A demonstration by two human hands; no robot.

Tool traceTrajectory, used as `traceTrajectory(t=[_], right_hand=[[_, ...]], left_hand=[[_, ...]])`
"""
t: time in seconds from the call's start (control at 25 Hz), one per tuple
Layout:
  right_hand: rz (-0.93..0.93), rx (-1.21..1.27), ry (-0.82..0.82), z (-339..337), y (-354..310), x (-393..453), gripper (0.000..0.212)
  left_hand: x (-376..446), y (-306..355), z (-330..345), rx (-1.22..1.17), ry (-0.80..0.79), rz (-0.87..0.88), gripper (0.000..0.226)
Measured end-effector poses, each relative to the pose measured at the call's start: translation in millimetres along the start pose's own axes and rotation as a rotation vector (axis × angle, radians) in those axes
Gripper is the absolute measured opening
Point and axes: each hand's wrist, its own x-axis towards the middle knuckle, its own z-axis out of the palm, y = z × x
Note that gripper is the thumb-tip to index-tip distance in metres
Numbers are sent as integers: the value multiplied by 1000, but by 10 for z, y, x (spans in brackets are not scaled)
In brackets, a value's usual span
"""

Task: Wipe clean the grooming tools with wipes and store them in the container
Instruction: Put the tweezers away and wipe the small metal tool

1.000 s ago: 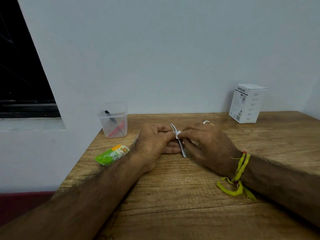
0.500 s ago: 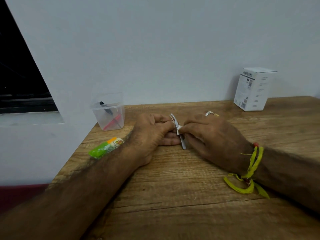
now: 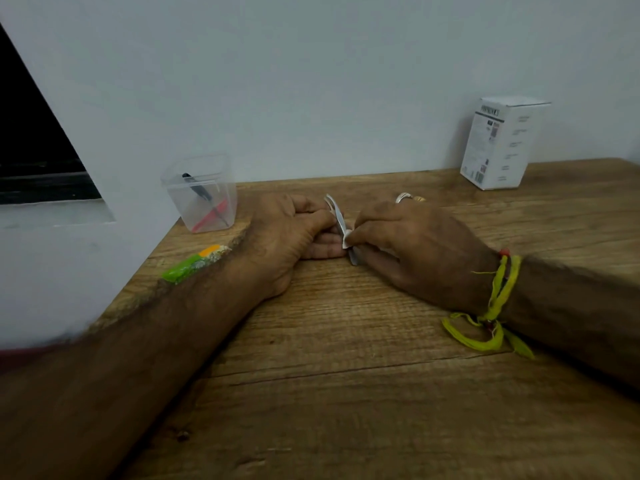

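Near the tabletop's back edge the left hand grips metal tweezers — long axis running from far tips to near end — while the right hand pinches a white wipe around them, the clear container lying leftward, nearer the left hand.

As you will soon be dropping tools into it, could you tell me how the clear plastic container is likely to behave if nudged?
The clear container looks thin-walled and holds only two slim tools, so it is probably light and would slide readily. It stands near the table edge, so a push leftward might send it off.
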Motion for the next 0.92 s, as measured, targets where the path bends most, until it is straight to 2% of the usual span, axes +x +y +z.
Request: traceTrajectory(t=[0.6,0.76,0.92], right_hand=[[-200,-12,-100,-109,39,-12,16],[-278,4,-179,-182,35,25,33],[-265,-27,-173,-170,22,-4,34]], left_hand=[[-33,38,4,-27,4,-6,7],[-64,59,5,-29,0,-15,6],[-72,73,10,-28,10,-28,7]])
